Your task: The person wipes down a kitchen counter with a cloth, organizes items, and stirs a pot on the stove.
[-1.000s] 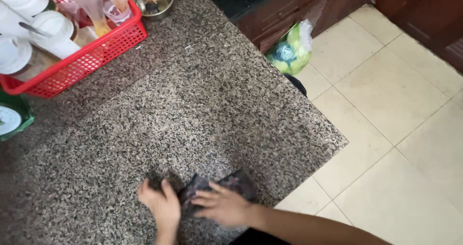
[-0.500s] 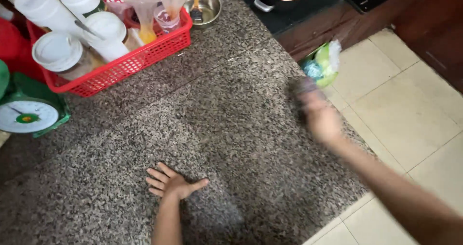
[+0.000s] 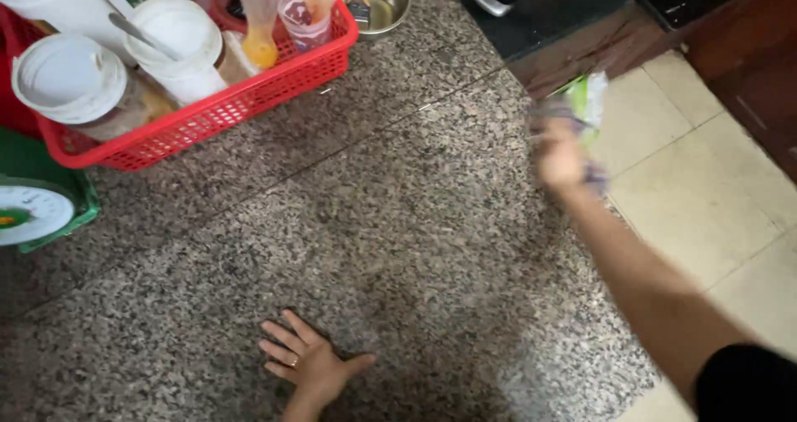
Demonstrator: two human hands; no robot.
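Seeing 2 hands: left hand (image 3: 309, 365) lying flat on the speckled surface (image 3: 398, 223), grip released; right hand (image 3: 561, 152) blurring past the edge, grip unclear. 1 red basket (image 3: 249, 98) carrying 2 white-lidded tubs (image 3: 70, 78).

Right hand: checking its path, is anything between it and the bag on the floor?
Nothing visible does. The right hand hangs at the edge of the counter, just in front of the bag; blur hides its grip.
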